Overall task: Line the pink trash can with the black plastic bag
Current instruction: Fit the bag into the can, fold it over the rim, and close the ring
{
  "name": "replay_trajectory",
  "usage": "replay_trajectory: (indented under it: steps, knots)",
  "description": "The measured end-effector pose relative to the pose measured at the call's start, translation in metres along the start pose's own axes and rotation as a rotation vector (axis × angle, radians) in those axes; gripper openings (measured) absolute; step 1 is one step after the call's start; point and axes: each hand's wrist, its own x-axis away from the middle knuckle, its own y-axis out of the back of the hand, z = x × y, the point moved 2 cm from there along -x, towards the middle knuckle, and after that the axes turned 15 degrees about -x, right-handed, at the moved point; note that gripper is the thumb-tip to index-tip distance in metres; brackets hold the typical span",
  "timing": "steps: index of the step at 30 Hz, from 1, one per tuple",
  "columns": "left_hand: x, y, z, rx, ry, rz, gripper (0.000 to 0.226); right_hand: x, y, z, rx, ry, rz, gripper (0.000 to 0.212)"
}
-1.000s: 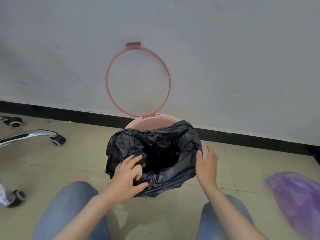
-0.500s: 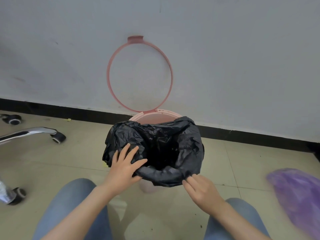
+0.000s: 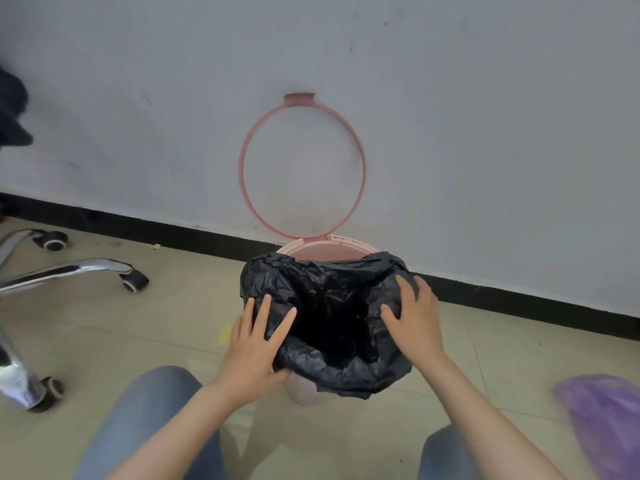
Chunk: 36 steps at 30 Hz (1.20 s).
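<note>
The pink trash can (image 3: 328, 248) stands on the floor against the wall, and its pink ring (image 3: 243, 174) is flipped up against the wall. The black plastic bag (image 3: 332, 306) sits in the can's mouth. Its crumpled edge is folded out over the front and sides, while the can's back rim stays bare. My left hand (image 3: 256, 344) lies flat on the bag's left edge with fingers spread. My right hand (image 3: 414, 317) presses on the bag's right edge, fingers apart. Below the bag's front fold, a bit of the can's wall shows.
A chrome office-chair base (image 3: 69, 271) with black casters spreads over the floor at left. A purple plastic bag (image 3: 606, 424) lies at the lower right. My knees in jeans frame the can. A black baseboard (image 3: 156, 230) runs along the wall.
My right hand has left the bag's front edge and moved up onto its right side. My left hand stays on the left edge, fingers more spread. The bag's front fold hangs lower over the can.
</note>
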Motion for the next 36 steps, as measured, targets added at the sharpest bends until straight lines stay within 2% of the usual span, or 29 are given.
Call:
replay_trajectory:
  steps: [1, 3, 6, 7, 10, 13, 15, 18, 19, 22, 25, 28, 31, 33, 36]
  knots:
    - [0.002, 0.003, 0.002, 0.042, 0.004, 0.081, 0.103, -0.011, -0.004, -0.001, -0.024, -0.100, 0.083, 0.061]
    - [0.004, 0.017, 0.008, 0.079, 0.020, 0.133, 0.097, -0.026, -0.013, -0.009, 0.005, -0.183, 0.160, 0.071]
    - [-0.012, 0.041, 0.026, 0.179, 0.196, 0.041, 0.102, -0.030, -0.021, -0.017, 0.099, -0.217, 0.228, 0.072]
    - [-0.025, 0.048, 0.031, 0.144, 0.250, 0.010, 0.100, -0.030, -0.021, -0.018, 0.119, -0.224, 0.227, 0.073]
    - [-0.080, 0.057, 0.035, 0.024, 0.358, 0.027, 0.062, -0.029, -0.023, -0.018, 0.163, -0.236, 0.228, 0.079]
    - [-0.126, 0.053, 0.043, 0.178, 0.364, 0.100, 0.037, -0.031, -0.025, -0.019, 0.180, -0.235, 0.229, 0.081]
    - [-0.139, 0.049, 0.049, 0.213, 0.347, 0.147, 0.025, -0.031, -0.025, -0.021, 0.190, -0.233, 0.236, 0.082]
    - [-0.146, 0.049, 0.057, 0.227, 0.344, 0.119, 0.009, -0.033, -0.025, -0.022, 0.183, -0.238, 0.241, 0.082]
    - [-0.150, 0.050, 0.059, 0.296, 0.350, 0.108, 0.008, -0.034, -0.025, -0.023, 0.180, -0.240, 0.241, 0.082]
    - [-0.164, 0.051, 0.066, 0.617, 0.432, 0.089, 0.025, -0.035, -0.025, -0.024, 0.180, -0.236, 0.241, 0.083]
    - [-0.177, 0.046, 0.073, 0.847, 0.556, 0.046, 0.026, -0.035, -0.026, -0.025, 0.186, -0.237, 0.241, 0.083]
    - [-0.183, 0.036, 0.079, 0.735, 0.605, -0.038, 0.025, -0.035, -0.029, -0.025, 0.182, -0.247, 0.240, 0.084]
    - [-0.178, 0.025, 0.086, 0.499, 0.585, -0.009, 0.018, -0.035, -0.031, -0.023, 0.177, -0.255, 0.234, 0.084]
    - [-0.172, 0.021, 0.093, 0.480, 0.666, 0.013, 0.019, -0.035, -0.030, -0.021, 0.180, -0.261, 0.234, 0.085]
    - [-0.159, 0.031, 0.093, 0.507, 0.764, -0.108, 0.025, -0.035, -0.027, -0.021, 0.184, -0.269, 0.241, 0.085]
